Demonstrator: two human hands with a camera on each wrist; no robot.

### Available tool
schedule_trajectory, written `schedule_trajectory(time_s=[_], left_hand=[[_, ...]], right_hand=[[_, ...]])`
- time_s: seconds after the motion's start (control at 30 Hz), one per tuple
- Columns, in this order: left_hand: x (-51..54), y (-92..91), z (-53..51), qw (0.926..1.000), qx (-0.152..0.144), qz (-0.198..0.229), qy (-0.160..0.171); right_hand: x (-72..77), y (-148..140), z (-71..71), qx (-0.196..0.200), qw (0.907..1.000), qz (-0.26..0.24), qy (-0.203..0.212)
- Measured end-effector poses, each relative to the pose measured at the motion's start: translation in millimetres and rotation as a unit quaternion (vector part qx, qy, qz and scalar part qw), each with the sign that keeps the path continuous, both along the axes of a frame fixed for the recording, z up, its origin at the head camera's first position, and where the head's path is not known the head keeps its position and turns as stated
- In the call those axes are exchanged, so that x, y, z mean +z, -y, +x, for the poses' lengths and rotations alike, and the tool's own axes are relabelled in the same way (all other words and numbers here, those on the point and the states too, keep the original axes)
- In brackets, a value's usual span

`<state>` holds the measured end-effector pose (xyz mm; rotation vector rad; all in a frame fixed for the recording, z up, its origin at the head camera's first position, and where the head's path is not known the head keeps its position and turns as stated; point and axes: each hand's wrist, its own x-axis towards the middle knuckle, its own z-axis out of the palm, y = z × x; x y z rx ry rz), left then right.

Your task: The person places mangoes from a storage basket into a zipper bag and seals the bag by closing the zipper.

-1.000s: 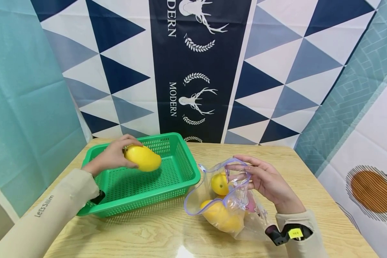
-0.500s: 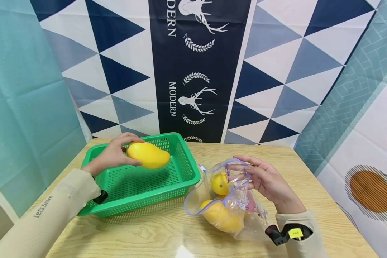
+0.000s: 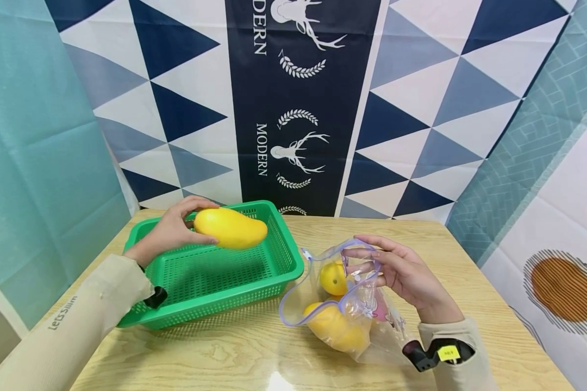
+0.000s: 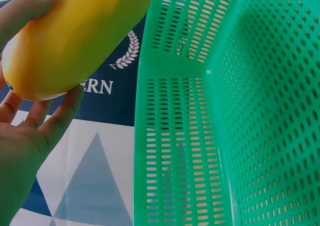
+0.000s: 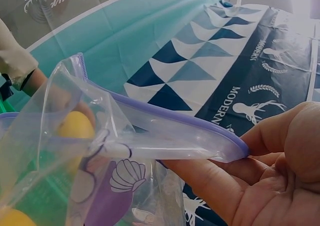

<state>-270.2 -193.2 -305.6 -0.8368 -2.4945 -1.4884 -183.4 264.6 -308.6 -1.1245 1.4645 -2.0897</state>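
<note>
Triangle-and-deer-printed cloth point(image 3: 303, 98) is hung behind a wooden worktop point(image 3: 215, 361), on which a green basket point(image 3: 220, 302) is set toward eight o'clock and a clear bag point(image 3: 367, 304) toward five, its mouth turned to ten o'clock, the basket's side. Over the basket, a mango point(image 3: 231, 228) is held in the air, gripped by its blunt end, it seems so that the narrower tip is left free. It is pinched between thumb and fingers of the left hand point(image 3: 173, 231); by the right hand point(image 3: 405, 276), well apart, the bag's purple rim point(image 5: 170, 115) is pinched, presumably because the soft film would otherwise collapse over the yellow fruit point(image 3: 332, 279) inside. From the head camera, the mango's long axis is seen nearly level, its tip pointed just past three o'clock; from the left wrist, it is seen slanted between one and two o'clock.
</note>
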Motion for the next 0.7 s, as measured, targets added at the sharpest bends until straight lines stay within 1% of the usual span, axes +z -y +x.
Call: schedule_trajectory(time_s=[0.23, 0.47, 0.57, 0.7], left_hand=[[4.3, -2.4, 1.9, 0.9996, 0.001, 0.027, 0.01], [8.8, -4.5, 7.4, 0.9988, 0.001, 0.044, 0.02], [11.5, -6.3, 10.4, 0.9982, -0.005, 0.054, 0.026], [14.1, -9.5, 13.5, 0.9961, -0.022, 0.079, 0.03]], right_hand=[[-1.7, -1, -1.0, -0.006, 1.0, 0.007, -0.001], [-2.5, -2, -0.7, -0.007, 1.0, 0.005, 0.005], [-2.6, -1, -0.5, -0.005, 1.0, 0.003, 0.008], [-2.4, -1, -0.6, 0.001, 1.0, -0.003, 0.009]])
